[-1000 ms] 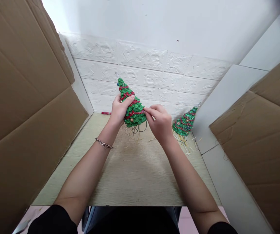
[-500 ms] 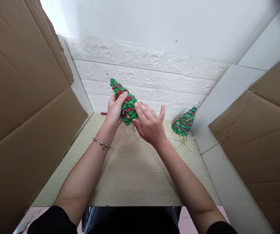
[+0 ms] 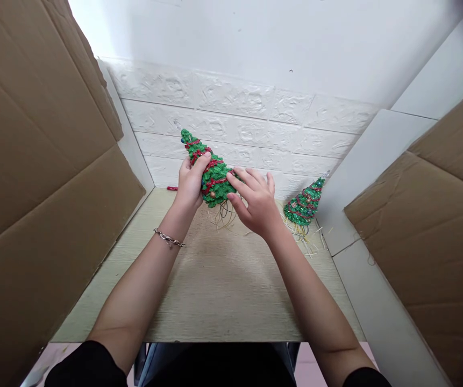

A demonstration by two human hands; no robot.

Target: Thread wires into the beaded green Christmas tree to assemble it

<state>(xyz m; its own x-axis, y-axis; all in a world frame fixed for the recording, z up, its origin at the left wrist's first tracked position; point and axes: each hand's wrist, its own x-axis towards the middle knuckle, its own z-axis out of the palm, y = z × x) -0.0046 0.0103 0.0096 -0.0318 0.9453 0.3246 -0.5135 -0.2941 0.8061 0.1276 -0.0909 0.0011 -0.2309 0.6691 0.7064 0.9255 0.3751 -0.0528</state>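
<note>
A small green tree (image 3: 215, 185) with red garland and small baubles is tilted with its tip to the upper left. My left hand (image 3: 191, 180) is wrapped round its left side, thumb across the front. At the tree's lower right edge is my right hand (image 3: 255, 201), its fingers spread and the fingertips at the branches. Thin wires (image 3: 223, 216) hang below the tree's base. A second, glittery green tree (image 3: 304, 203) stands at the right of the table, with pale and yellow wires (image 3: 306, 242) spread beneath it.
A small red piece (image 3: 172, 188) lies at the table's back left. White brick-patterned wall (image 3: 231, 110) closes off the back. Brown cardboard (image 3: 45, 161) flanks the left, and more cardboard (image 3: 428, 215) the right. The wooden table's (image 3: 223, 301) front edge is near my body.
My right hand has shifted slightly right, away from the tree's front, uncovering more branches. My left hand keeps its hold in nearly the same place.
</note>
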